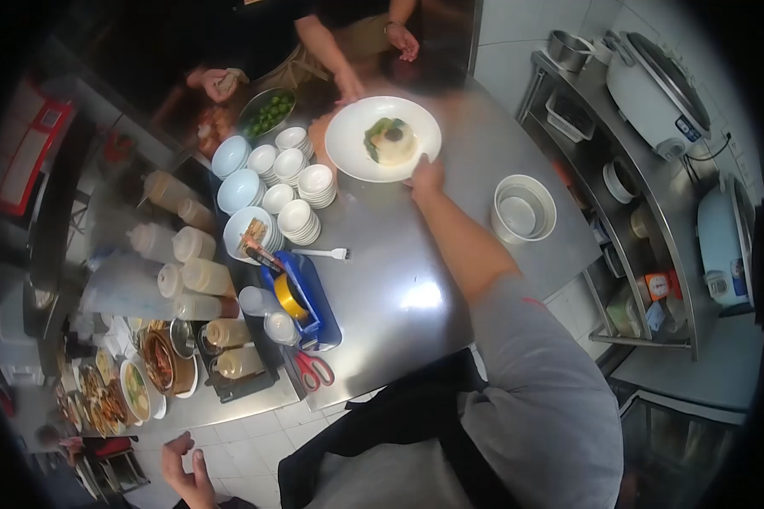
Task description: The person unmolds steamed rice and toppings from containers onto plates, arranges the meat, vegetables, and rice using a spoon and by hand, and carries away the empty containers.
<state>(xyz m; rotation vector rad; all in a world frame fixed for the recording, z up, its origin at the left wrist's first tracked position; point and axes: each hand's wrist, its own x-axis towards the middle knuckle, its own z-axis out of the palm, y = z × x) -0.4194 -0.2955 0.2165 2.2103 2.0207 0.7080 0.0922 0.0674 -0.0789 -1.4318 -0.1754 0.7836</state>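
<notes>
My right hand (427, 176) grips the near right rim of a wide white plate (348, 153), at arm's length over the steel table. On the plate lie a pale mound of food (396, 148) with a dark bit on top and green leaves (372, 140) beside it. Most of my right fingers are hidden under the rim. My left hand (187, 473) hangs low at the lower left, off the table, thumb apart from loosely bent fingers, with nothing in it. Another person's hand (349, 85) is close to the plate's far edge.
Stacked white bowls (297, 219), green limes in a metal bowl (267, 114), a blue tape dispenser (314, 297) and red-handled scissors (314, 371) occupy the table's left side. A round metal tin (524, 209) stands at right. Steel shelves (586, 153) line the right wall.
</notes>
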